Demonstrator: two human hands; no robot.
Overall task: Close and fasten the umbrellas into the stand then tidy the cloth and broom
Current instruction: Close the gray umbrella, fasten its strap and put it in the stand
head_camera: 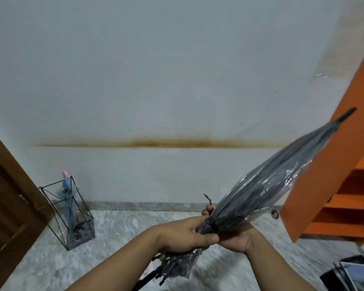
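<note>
A closed clear-plastic umbrella with black ribs [267, 185] slants from the lower middle up to the right, its black tip near the orange shelf. My left hand [183, 236] grips the gathered canopy near a black strap wrapped round it. My right hand [237, 236] holds the canopy from below, its fingers curled behind at the strap's loose end. A black wire umbrella stand [83, 229] sits on the floor at the left wall, holding a pale blue umbrella with pink and blue handles [67, 181]. Cloth and broom are out of sight.
An orange shelf unit [340, 185] rises on the right, close to the umbrella's tip. A brown wooden door [6, 206] fills the left edge. A dark object [351, 274] lies on the marble floor at the lower right. The white wall stands ahead.
</note>
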